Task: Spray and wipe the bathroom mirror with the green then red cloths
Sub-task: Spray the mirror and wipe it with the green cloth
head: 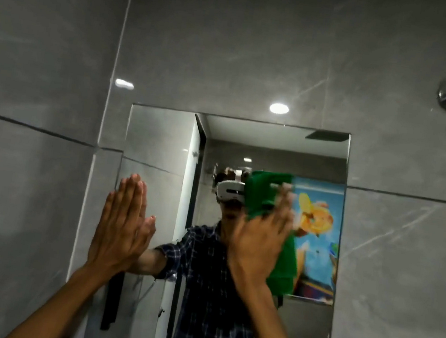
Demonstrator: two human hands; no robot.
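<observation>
Right hand [259,240]: grip spread flat, palm pressing the green cloth [262,194] against the mirror [159,142]. Hand is motion-blurred, so exact finger placement is hard to make out. The cloth sits on the glass right of centre, at mid-height; its long axis runs roughly vertical, with a bunched upper part above the fingertips and a tail hanging below and right of the palm.

Left hand [123,220]: open, fingers together, flat at the mirror's left edge, holding nothing; it looks like a brace.

Key relation: unwiped-looking glass lies left of, above and below the cloth; the right hand is the nearer one and carries the wipe.

Not in view: red cloth, spray bottle. Mirror's lower edge is cut off by the frame. Cannot tell whether the glass is wet.
</observation>
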